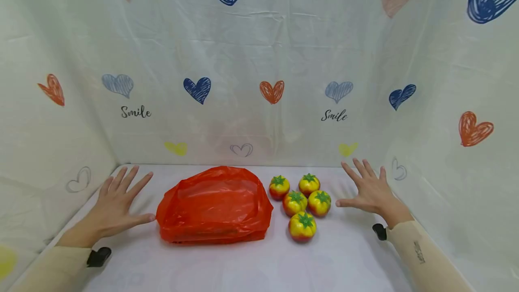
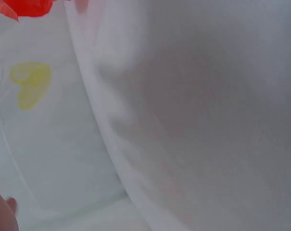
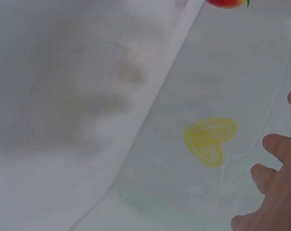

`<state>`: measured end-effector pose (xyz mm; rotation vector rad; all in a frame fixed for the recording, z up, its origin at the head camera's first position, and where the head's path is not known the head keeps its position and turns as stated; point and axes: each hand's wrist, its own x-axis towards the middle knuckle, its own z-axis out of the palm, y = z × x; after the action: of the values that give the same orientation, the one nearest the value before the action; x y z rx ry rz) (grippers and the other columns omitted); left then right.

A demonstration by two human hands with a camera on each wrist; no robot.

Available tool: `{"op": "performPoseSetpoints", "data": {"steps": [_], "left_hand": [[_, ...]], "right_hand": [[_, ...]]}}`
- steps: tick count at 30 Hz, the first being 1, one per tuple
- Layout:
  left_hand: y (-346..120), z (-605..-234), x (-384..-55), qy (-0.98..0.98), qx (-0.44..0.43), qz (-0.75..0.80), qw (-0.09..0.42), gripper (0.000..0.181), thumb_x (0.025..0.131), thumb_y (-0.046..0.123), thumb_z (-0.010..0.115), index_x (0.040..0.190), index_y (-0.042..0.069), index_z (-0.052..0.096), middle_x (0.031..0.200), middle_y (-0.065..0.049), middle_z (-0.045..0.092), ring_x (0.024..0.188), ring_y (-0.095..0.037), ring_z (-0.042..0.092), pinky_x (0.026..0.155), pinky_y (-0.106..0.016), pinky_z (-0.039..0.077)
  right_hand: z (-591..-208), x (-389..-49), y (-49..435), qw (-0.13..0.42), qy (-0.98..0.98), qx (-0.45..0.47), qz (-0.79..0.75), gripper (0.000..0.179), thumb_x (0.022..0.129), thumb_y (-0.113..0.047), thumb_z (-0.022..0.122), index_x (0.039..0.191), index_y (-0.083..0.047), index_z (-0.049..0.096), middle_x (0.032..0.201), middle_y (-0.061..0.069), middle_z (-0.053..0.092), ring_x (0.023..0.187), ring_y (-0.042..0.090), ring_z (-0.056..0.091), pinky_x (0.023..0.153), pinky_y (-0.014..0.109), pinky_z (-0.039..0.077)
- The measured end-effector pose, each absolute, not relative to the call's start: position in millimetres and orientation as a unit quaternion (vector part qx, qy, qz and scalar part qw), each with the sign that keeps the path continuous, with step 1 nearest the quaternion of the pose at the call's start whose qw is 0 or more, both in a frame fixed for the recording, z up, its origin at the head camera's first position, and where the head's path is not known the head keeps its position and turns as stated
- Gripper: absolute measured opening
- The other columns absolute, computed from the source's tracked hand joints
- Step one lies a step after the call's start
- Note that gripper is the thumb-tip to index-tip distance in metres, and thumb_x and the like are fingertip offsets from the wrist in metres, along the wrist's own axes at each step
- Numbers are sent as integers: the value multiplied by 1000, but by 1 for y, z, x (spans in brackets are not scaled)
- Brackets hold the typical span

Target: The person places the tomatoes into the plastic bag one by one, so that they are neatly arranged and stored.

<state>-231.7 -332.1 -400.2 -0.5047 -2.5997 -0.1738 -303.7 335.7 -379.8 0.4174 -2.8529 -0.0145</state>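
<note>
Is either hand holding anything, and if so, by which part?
Nothing is held: the left hand is spread beside the red bag, the right hand near the toy-like tomatoes.

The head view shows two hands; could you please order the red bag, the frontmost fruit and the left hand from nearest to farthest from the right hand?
1. Frontmost fruit, left of the right hand.
2. Red bag, left of that fruit.
3. Left hand, at the bag's left side.

left wrist: red bag [image 2: 32,6] cropped | right wrist: fruit [image 3: 226,2], right grip [image 3: 281,192] cropped
</note>
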Motion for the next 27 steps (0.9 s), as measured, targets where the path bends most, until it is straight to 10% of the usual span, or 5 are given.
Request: {"op": "performPoseSetpoints", "data": {"steps": [4,10,27], "left_hand": [[-319,-395,-233,-953,-183,-84,226,108,67,62,71,154,28,17,157,-20,8,141,-45,3,102,-74,3],[-298,-386,-233,-957,-185,-116,190,99,72,61,70,152,27,24,151,-25,22,113,-51,48,82,-71,40],[-255,-382,-238,-960,-153,-228,61,75,74,45,77,135,17,45,140,-22,29,116,-47,46,80,-62,48]], "right_hand": [[-382,-303,333,128,-981,149,6,115,64,-79,62,154,-29,12,156,21,13,140,47,9,101,74,1],[-383,-302,325,128,-978,163,28,111,65,-79,61,153,-26,19,155,21,17,136,48,21,106,68,12],[-389,-298,293,80,-977,147,128,104,68,-77,60,152,-26,23,152,16,26,127,47,40,93,70,34]]}}
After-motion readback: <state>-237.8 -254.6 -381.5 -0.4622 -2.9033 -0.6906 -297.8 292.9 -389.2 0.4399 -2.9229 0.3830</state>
